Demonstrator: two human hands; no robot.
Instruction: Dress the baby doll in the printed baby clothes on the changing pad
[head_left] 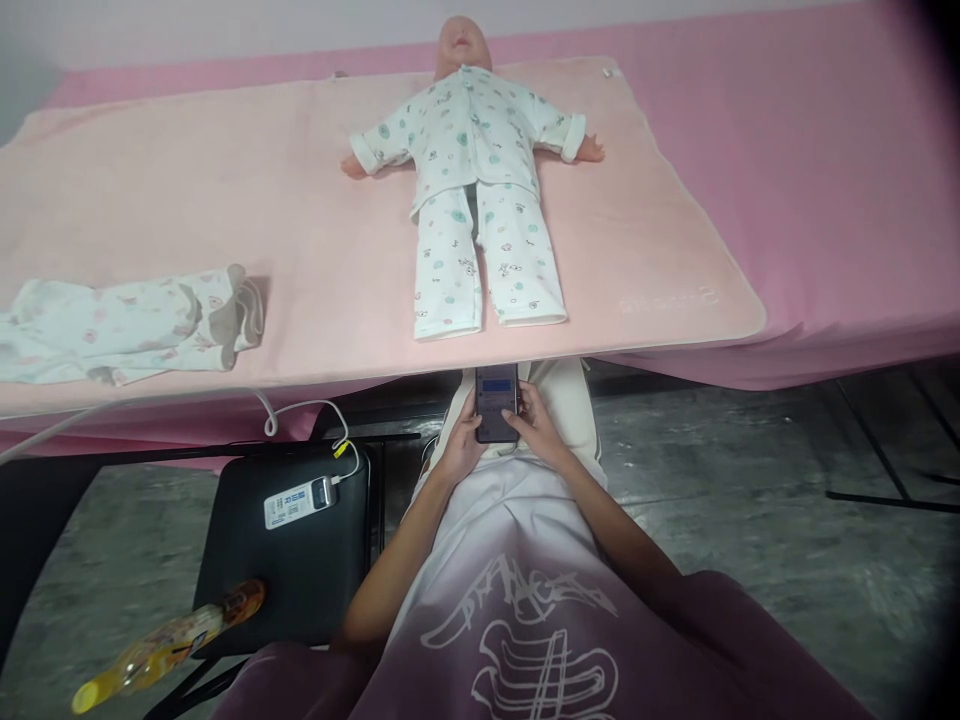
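Note:
A smartphone (496, 420) with a lit, dark screen rests between both hands, low over the lap at the table's edge. My left hand (463, 440) closes round its left side. On the other side, my right hand (536, 425) grips the phone, its thumb over the screen. Beyond it on the table a baby doll (463, 42) lies on its back, arms spread wide. It wears a white printed top (472, 125) and matching trousers (450, 265), whose cuffs point toward me.
A pink mat (315, 200) lies under the doll on a pink-covered table (840, 180). Folded printed baby clothes (127, 325) are at left. Below, a black chair (292, 580) bears a white power bank (300, 503) with a cable, and a yellow-capped bottle (165, 645).

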